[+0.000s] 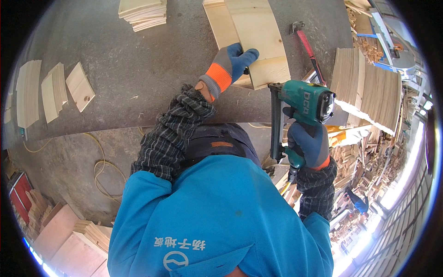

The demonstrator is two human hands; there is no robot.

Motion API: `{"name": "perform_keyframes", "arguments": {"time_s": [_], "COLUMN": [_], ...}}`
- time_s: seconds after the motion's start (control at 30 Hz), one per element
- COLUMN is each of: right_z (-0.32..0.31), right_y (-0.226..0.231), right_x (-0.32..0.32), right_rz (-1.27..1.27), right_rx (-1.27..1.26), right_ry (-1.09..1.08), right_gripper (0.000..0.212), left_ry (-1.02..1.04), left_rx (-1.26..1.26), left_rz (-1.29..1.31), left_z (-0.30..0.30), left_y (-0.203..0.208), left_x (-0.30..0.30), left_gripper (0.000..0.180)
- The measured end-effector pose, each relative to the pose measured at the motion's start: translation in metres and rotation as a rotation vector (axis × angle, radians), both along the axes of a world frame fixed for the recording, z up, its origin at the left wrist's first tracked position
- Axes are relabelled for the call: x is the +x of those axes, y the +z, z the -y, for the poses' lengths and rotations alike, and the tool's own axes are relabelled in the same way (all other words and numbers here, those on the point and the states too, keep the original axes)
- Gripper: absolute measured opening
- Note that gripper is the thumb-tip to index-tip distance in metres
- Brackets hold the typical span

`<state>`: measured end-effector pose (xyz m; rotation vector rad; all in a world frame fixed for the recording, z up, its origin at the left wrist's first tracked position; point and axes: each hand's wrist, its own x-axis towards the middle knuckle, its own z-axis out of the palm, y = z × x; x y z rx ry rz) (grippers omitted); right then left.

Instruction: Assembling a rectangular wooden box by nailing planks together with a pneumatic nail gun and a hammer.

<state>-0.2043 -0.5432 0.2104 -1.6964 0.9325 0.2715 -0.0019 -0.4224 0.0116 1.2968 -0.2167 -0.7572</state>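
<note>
My left hand (pixel 234 67), in a grey-blue glove with an orange cuff, grips the near left edge of a pale wooden board (pixel 260 39), thumb on top. This board lies at an angle over another wooden board (pixel 217 21) on the table. My right hand (pixel 310 144), gloved alike, is wrapped round the handle of a green and black pneumatic nail gun (pixel 302 99). The gun's nose is close to the board's near right corner; whether they touch, I cannot tell. An air hose fitting (pixel 292 174) hangs below the handle.
A hammer (pixel 308 50) with a red and black handle lies right of the boards. Stacked wooden panels (pixel 369 87) stand at the right. More thin boards (pixel 54 92) lie at the table's left, with another stack (pixel 144 14) at the back. A yellow hose (pixel 102 161) coils on the floor.
</note>
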Motion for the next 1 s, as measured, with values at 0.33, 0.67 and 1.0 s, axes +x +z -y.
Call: {"name": "perform_keyframes", "arguments": {"time_s": [0.33, 0.67, 1.0], "right_z": [0.004, 0.008, -0.018], "right_y": [-0.001, 0.011, 0.003], "right_x": [-0.001, -0.027, -0.016], "right_rz": [-0.003, -0.012, -0.002], "right_rx": [-0.008, -0.07, 0.041], "right_ry": [0.034, -0.083, -0.046], "right_gripper": [0.049, 0.049, 0.048], "left_ry": [-0.015, -0.095, -0.065], "left_rx": [-0.019, 0.167, 0.047], "left_rz": [-0.012, 0.013, 0.022], "left_z": [0.001, -0.027, -0.025], "left_y": [-0.002, -0.004, -0.003], "left_x": [0.001, 0.023, -0.007], "left_gripper": [0.05, 0.053, 0.063]}}
